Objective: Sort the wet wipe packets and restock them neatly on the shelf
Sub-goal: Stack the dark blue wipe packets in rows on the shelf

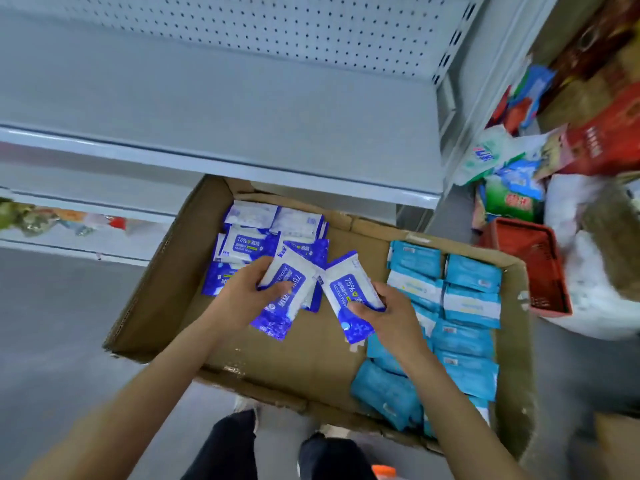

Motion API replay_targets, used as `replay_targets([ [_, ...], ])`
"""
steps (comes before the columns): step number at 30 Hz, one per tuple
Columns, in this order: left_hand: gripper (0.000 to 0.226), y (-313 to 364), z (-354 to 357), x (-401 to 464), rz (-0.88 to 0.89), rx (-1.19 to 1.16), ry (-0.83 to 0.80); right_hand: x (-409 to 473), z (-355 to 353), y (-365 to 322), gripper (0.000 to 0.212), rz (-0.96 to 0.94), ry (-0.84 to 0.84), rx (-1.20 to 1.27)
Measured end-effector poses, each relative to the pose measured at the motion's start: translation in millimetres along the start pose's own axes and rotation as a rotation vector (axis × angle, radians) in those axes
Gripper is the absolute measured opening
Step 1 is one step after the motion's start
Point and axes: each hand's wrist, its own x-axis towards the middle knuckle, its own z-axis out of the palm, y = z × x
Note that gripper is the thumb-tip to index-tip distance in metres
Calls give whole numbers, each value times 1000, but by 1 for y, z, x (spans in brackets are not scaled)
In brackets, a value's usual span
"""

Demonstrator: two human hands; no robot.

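Note:
A flat cardboard box (162, 289) lies on the floor below a bare grey shelf (221, 112). Dark blue-and-white alcohol wipe packets (249, 242) are piled loosely in its far left part. Light blue wipe packets (471, 299) stand in rows along its right side. My left hand (247, 294) grips one blue-and-white packet (287, 299), with more packets stacked under it. My right hand (384, 315) grips another blue-and-white packet (349, 292), thumb on its face. Both hands hover over the middle of the box.
A red plastic basket (530, 268) and a heap of mixed packets (509, 181) sit right of the box, beside a white sack (588, 292). A lower shelf (69, 233) at left holds a few items. My legs (277, 452) stand at the box's near edge.

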Motion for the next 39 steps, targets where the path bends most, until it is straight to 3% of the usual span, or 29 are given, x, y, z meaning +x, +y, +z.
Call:
replay_targets([
  [3, 16, 38, -5, -16, 16, -104, 60, -20, -23, -40, 19, -65, 4, 46],
  [6, 23, 70, -20, -33, -17, -214, 76, -38, -40, -81, 21, -123, -3, 43],
  [12, 62, 118, -71, -70, 122, -444, 197, -62, -42, -165, 18, -227, -7, -36],
  [15, 31, 133, -110, -80, 99, -619, 247, -65, -25, -202, 18, -280, 5, -89],
  [18, 14, 135, -162, -88, 96, -607, 295, -66, 4, -235, 17, -294, 16, -123],
  [22, 19, 119, -246, -91, 101, -584, 262, -70, 61, -280, 21, -319, 8, -141],
  [29, 39, 100, -377, -114, 28, -690, 123, -79, 189, -355, 19, -316, 76, 52],
  [34, 29, 83, -438, -129, -9, -752, 19, -76, 259, -398, 19, -264, 68, 255],
  [39, 24, 63, -482, -122, -20, -835, 101, -54, 301, -428, 28, -185, 34, 321],
])
